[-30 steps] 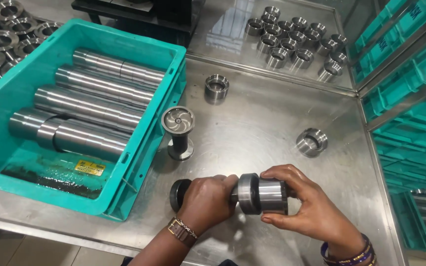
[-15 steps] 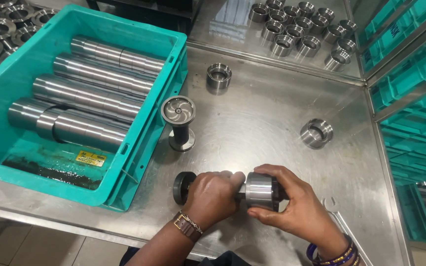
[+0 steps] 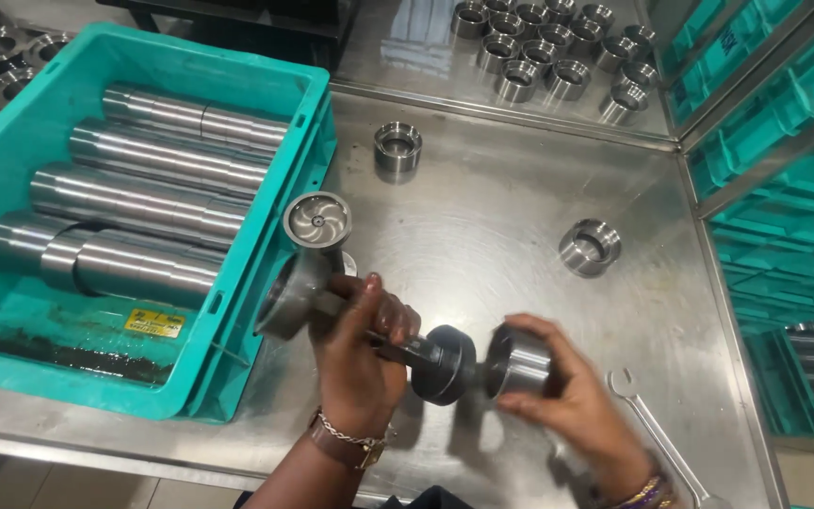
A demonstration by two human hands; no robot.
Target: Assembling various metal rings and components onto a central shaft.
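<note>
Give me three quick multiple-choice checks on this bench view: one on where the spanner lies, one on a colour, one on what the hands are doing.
1. Where does the spanner lie?
A. in the crate
B. on the table right of the right hand
C. on the far shelf

2. What colour is the crate?
A. teal
B. red
C. black

3. What does the left hand do?
A. rests flat
B. grips the shaft piece
C. holds the spanner

Answers: 1 B, it lies by the right hand. 2 A, its walls are teal. 3 B, fingers wrap the shaft while the right hand holds a metal sleeve.

Steel worktable [image 3: 482,217], glare on top; teal rack [image 3: 784,113] at right.
</note>
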